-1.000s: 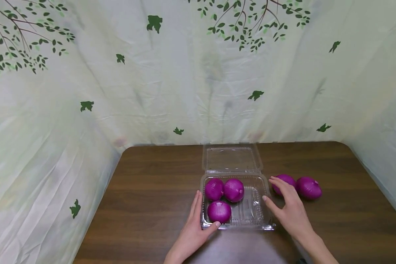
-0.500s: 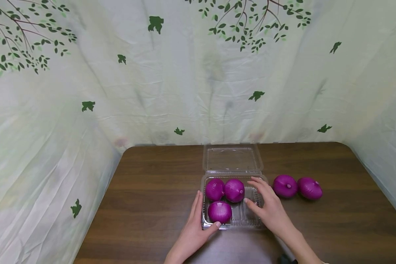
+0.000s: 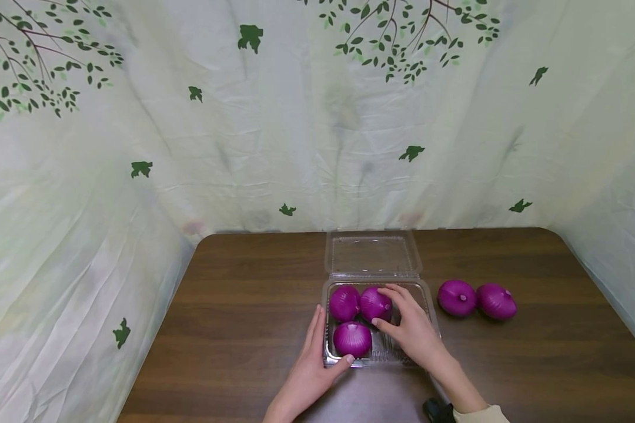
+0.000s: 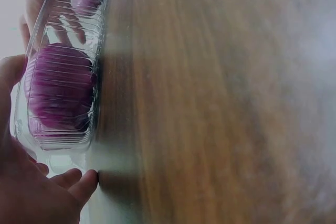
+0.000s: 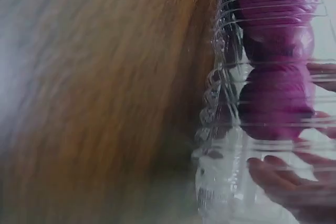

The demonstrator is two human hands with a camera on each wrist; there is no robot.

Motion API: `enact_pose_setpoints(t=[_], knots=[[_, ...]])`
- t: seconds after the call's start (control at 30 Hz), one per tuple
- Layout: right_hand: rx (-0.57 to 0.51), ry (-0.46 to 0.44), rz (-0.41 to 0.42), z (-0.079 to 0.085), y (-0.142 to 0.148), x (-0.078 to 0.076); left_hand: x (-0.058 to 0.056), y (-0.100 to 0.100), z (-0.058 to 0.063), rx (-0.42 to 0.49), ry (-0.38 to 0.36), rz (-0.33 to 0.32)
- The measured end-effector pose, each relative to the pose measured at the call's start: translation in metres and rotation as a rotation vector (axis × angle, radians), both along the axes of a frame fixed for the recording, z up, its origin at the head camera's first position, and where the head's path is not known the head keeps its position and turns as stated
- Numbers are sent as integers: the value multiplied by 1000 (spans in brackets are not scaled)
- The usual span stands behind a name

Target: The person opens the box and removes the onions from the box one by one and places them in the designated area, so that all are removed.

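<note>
A clear plastic clamshell container (image 3: pixel 402 355) lies with its lid folded back on the table. Three red onions sit in it: one at the back left (image 3: pixel 344 304), one at the back middle (image 3: pixel 373 302) and one at the front left (image 3: pixel 352 339). My left hand (image 3: pixel 312 376) holds the container's front left corner, fingers along the side and thumb at the front rim. My right hand (image 3: pixel 415 329) reaches over the right part of the container, thumb and fingers around the back middle onion. In the right wrist view its fingers (image 5: pixel 289 182) show through the clear wall.
Two more red onions, one nearer (image 3: pixel 457 298) and one farther right (image 3: pixel 497 301), lie side by side on the brown wooden table (image 3: pixel 243 329) right of the container. The lid (image 3: pixel 373 252) extends to the table's back edge. A leaf-patterned curtain (image 3: pixel 307 117) hangs behind.
My right hand has moved left from beside the onions on the table, over the container, to the back middle onion. The left hand and container have kept their place.
</note>
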State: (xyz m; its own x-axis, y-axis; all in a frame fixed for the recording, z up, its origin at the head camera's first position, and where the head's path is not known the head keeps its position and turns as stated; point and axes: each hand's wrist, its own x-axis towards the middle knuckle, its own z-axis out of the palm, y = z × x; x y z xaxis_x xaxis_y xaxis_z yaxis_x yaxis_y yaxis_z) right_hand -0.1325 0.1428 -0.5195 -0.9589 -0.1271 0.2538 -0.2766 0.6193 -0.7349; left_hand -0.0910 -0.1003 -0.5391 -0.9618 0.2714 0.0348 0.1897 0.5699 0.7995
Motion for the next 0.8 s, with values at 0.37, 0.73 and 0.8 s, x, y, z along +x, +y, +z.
enact_pose_setpoints(t=[0.37,0.73,0.8], knots=[[38,-109,-5,-2,-9,-6,0,0,-1,12,-1,-3],[27,-76,-35,0,-7,-3,0,0,-1,10,-2,2],[33,-61,-39,1,-6,-3,1,0,0,10,-3,2]])
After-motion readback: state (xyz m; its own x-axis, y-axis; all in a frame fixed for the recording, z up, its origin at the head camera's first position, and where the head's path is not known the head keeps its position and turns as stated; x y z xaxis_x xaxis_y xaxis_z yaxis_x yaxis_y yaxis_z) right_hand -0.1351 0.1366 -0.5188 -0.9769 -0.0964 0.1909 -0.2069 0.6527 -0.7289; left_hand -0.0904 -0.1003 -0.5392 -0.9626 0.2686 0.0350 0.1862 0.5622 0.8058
